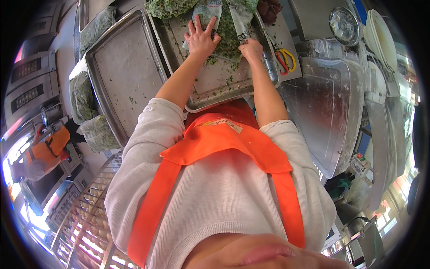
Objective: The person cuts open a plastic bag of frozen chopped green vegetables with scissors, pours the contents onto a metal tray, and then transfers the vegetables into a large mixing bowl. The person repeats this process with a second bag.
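Note:
My left hand [202, 37] lies palm down with its fingers spread on a clear plastic bag [209, 11] that bears printing. My right hand [252, 49] is closed in a fist around the bag's near right edge. Chopped leafy greens [228, 42] show inside and by the bag's mouth between my hands. Under them is a metal baking tray [218, 82] with loose green bits strewn over its near part. A larger mound of greens [168, 7], seemingly in clear plastic, sits at the tray's far left.
A second metal tray [126, 74] stands left, with filled bags of greens [81, 97] beyond it. Scissors with red and yellow handles [285, 61] lie right of the work tray. A metal machine [326, 111] stands at right, a rack [90, 205] at lower left. Another person [48, 148] is far left.

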A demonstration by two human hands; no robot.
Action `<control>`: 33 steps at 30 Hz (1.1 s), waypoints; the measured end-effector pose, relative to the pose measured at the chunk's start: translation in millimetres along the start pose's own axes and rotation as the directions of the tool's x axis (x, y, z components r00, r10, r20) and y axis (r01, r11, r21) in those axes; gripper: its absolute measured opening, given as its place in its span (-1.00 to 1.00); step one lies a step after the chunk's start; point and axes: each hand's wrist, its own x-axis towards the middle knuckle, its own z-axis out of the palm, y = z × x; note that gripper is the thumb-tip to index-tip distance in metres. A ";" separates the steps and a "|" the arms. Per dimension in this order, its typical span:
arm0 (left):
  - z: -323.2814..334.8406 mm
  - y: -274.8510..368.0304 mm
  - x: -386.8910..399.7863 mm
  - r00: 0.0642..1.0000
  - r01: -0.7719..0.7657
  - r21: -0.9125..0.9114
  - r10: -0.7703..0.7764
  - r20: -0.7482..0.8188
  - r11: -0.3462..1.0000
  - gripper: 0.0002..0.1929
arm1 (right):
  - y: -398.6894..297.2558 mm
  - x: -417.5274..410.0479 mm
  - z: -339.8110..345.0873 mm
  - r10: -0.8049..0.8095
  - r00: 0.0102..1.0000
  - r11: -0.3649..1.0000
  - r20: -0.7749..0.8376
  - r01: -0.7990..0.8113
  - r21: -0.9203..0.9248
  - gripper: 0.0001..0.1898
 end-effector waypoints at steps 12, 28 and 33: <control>1.0 -3.8 0.0 1.000 0.012 -0.038 -0.011 0.011 0.999 -0.36 | 51.8 40.4 17.0 -0.029 0.991 0.811 0.128 -0.051 0.583 -0.85; -41.2 40.9 26.1 0.826 0.200 0.102 -0.224 0.517 0.974 -0.55 | -12.5 0.3 1.1 -0.104 0.990 0.992 -0.097 0.109 0.055 -0.79; -39.0 21.2 26.1 0.842 0.247 0.039 -0.234 0.485 0.968 -0.62 | -3.2 7.0 6.7 -0.020 0.995 0.985 -0.093 0.036 0.170 -0.79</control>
